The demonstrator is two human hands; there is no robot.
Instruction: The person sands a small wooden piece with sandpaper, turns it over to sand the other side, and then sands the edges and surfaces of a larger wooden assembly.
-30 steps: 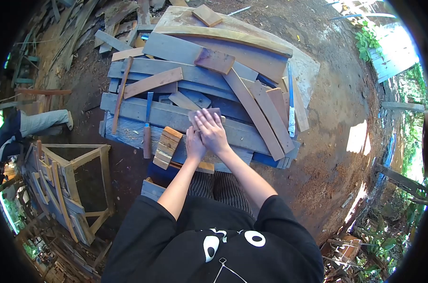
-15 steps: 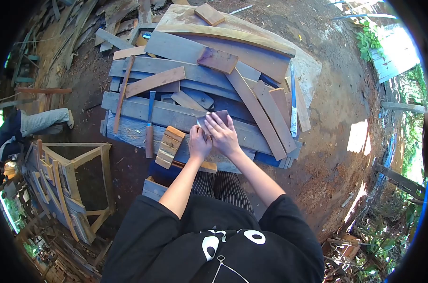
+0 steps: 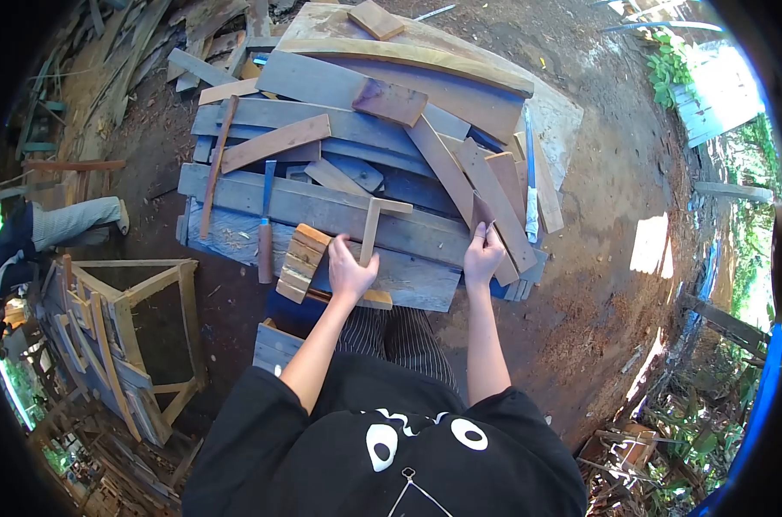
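My left hand (image 3: 351, 272) is closed around the lower end of a small L-shaped wooden piece (image 3: 371, 228), whose short arm points right. To the right, my right hand (image 3: 484, 256) pinches what looks like a brown sheet of sandpaper (image 3: 487, 209), held above the boards. A ridged wooden block (image 3: 302, 263) lies just left of my left hand. Farther left is a chisel (image 3: 266, 228) with a brown wooden handle, its blade pointing away from me.
Long grey planks (image 3: 322, 202) cover the worktable, with brown boards (image 3: 494, 202) across them. A second blue-bladed tool (image 3: 531, 185) lies at the right. A wooden frame (image 3: 132, 297) stands on the left, and another person's striped trouser leg (image 3: 76, 220) shows beyond it.
My hands have moved apart. The right hand has shifted right with the brown sheet, and the L-shaped wooden piece now shows in my left hand.
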